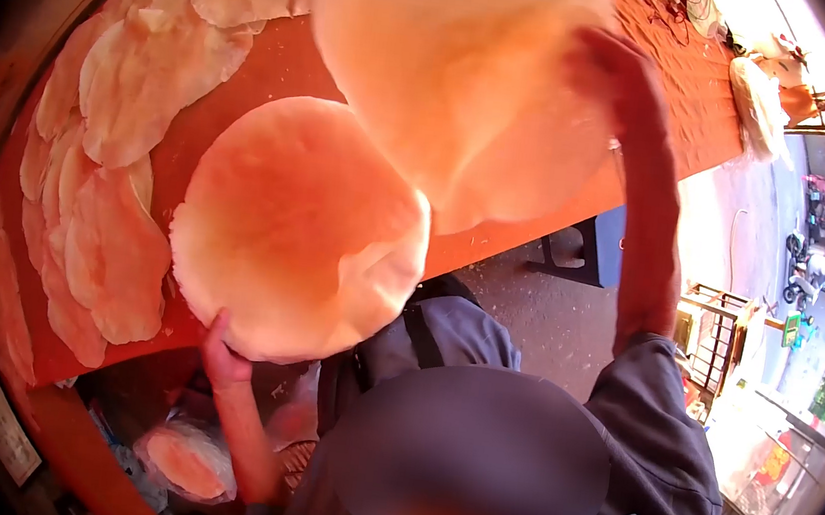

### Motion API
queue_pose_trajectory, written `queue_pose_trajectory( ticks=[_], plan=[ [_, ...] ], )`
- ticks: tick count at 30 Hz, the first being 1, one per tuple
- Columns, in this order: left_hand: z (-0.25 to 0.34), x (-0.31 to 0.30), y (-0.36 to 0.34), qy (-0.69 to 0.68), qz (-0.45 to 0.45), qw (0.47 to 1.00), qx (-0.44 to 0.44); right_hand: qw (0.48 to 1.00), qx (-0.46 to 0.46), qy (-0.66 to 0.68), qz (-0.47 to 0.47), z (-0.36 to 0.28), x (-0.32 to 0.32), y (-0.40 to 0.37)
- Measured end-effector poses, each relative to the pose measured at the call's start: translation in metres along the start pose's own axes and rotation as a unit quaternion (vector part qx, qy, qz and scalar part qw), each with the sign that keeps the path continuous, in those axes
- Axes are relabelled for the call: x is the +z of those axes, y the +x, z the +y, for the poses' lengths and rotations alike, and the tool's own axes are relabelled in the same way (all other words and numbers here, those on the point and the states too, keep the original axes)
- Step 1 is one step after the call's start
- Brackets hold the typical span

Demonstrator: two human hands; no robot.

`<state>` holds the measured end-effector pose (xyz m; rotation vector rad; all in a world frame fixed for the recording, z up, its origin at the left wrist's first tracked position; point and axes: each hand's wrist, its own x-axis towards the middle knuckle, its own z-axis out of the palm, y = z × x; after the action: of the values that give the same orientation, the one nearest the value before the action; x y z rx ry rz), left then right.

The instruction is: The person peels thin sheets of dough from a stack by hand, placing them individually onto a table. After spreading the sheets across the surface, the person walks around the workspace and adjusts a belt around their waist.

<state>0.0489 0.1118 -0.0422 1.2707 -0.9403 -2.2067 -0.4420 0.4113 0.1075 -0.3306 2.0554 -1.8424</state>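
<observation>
A large, thin, round flatbread [296, 215] lies tilted at the front edge of the orange-covered table [288, 58]. My left hand [225, 364] grips its lower rim, with a fingertip over the edge and the other fingers hidden underneath. Higher up, a second pale flatbread [434, 49] is smeared by motion and overlaps the first one in this view. At its right edge is my right hand [603, 66], closed on it with blurred fingers. Below that sheet shows part of another round flatbread [532, 170], thin enough to look see-through.
Overlapping flatbreads [116, 257] cover the table's left side and far left corner. A dark blue plastic stool [595, 247] stands beyond the front edge. Beneath the table is a clear plastic bag [190, 460]. A metal rack [716, 335] and parked motorbikes [804, 264] appear at right.
</observation>
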Motion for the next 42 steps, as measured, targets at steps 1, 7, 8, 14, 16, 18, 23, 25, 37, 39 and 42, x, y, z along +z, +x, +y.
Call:
queue_pose_trajectory(
  ticks=[1, 7, 8, 14, 16, 18, 23, 25, 37, 39, 42],
  plan=[
    [0.000, -0.016, 0.005, -0.043, -0.021, 0.998, -0.041, 0.997, 0.048, 0.053, 0.015, 0.014, -0.039, 0.007],
    [-0.033, -0.030, -0.012, -0.042, -0.056, 0.997, -0.025, 0.953, 0.153, -0.037, 0.258, 0.123, -0.158, -0.028],
    [-0.035, -0.031, -0.013, -0.018, -0.075, 0.997, -0.014, 0.933, 0.231, -0.082, 0.263, 0.149, -0.182, -0.033],
    [-0.011, -0.007, -0.033, 0.021, -0.118, 0.992, 0.043, 0.905, -0.045, -0.305, 0.294, 0.151, -0.086, -0.090],
    [0.000, 0.017, -0.040, 0.020, -0.140, 0.987, 0.082, 0.968, -0.043, -0.234, 0.082, 0.139, -0.020, -0.099],
    [0.004, 0.041, -0.040, 0.059, -0.158, 0.978, 0.119, 0.966, 0.002, -0.248, -0.068, 0.109, 0.061, -0.116],
    [0.006, 0.068, -0.031, 0.087, -0.174, 0.977, 0.090, 0.905, -0.134, -0.190, -0.356, 0.059, 0.218, -0.177],
    [0.007, 0.069, -0.035, 0.081, -0.172, 0.978, 0.085, 0.878, -0.223, -0.226, -0.358, 0.063, 0.242, -0.181],
    [-0.010, 0.042, -0.029, 0.045, -0.167, 0.982, 0.069, 0.897, -0.215, -0.266, -0.279, 0.098, 0.254, -0.180],
    [-0.004, 0.044, -0.035, -0.002, -0.196, 0.979, 0.049, 0.922, -0.121, -0.257, -0.264, 0.083, 0.237, -0.160],
    [-0.004, 0.044, -0.035, -0.035, -0.226, 0.972, 0.049, 0.887, -0.128, -0.287, -0.339, 0.059, 0.241, -0.177]
  ],
)
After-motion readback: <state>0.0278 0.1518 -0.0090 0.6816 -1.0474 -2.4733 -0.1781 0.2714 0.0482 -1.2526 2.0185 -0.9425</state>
